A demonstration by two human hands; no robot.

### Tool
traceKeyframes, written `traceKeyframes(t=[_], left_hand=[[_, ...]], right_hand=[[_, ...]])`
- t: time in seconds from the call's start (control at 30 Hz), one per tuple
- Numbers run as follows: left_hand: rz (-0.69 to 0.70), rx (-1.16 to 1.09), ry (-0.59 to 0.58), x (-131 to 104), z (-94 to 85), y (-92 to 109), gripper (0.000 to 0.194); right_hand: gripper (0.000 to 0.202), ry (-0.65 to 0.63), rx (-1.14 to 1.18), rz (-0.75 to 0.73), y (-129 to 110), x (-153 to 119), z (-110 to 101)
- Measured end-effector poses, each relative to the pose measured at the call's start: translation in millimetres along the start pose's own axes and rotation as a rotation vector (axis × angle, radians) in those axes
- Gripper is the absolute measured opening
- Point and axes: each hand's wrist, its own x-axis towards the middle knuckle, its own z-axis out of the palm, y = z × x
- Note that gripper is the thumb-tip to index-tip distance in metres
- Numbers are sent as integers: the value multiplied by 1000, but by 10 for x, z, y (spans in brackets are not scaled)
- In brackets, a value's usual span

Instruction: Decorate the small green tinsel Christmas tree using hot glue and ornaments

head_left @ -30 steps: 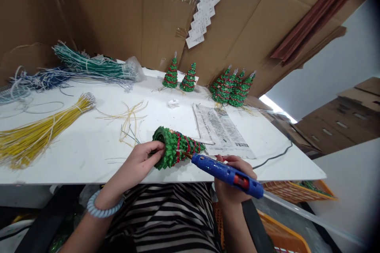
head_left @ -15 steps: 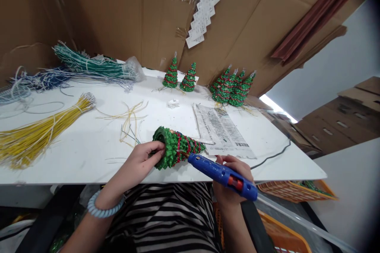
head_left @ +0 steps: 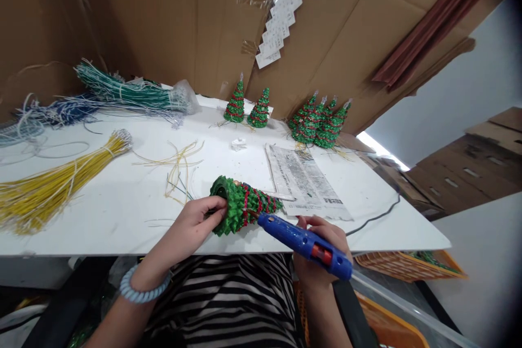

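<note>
A green tree figure with red garland (head_left: 236,206) lies on its side near the table's front edge, its hollow base facing left. My left hand (head_left: 202,223) grips the rim of that base, the thumb outside and fingertips partly hidden in the opening. My right hand (head_left: 322,239) is closed around a blue glue gun (head_left: 302,239) with a clear stick out of its rear end. The gun's nozzle points left and meets the side of the tree, as far as I can tell.
Bundles of yellow wires (head_left: 77,174) and green wires (head_left: 130,92) lie at the left. Several upright trees (head_left: 312,122) stand along the back. A newspaper sheet (head_left: 305,179) lies right of centre. A dark cable (head_left: 375,217) crosses the right side; an orange crate (head_left: 408,267) stands below.
The glue gun's nozzle has shifted very slightly left along the tree. The left hand keeps its grip, and the whole view has shifted slightly.
</note>
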Motion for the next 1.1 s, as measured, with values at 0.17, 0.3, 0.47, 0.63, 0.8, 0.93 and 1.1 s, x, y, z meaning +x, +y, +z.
traceKeyframes(t=[0.17,0.3,0.47,0.63,0.8,0.93,1.1], left_hand=[[-4,-7,-4,-5,3,3,25],[-8,-15,-2,14,11,12,26],[-9,-21,-1,26,11,17,26],[-5,-28,-2,7,3,19,25],[-2,-29,-1,15,0,26,25],[0,-31,-2,24,-1,24,25],[-3,-52,-4,27,-3,21,24]], right_hand=[[24,5,12,-30,16,-11,-2],[24,17,-7,-60,6,-4,-9],[26,14,-19,-73,1,5,-14],[24,-5,-23,-70,21,-6,-47],[27,1,-20,-71,74,-26,-49],[24,8,-38,1,147,-35,-46],[26,-260,-404,401,448,115,-82]])
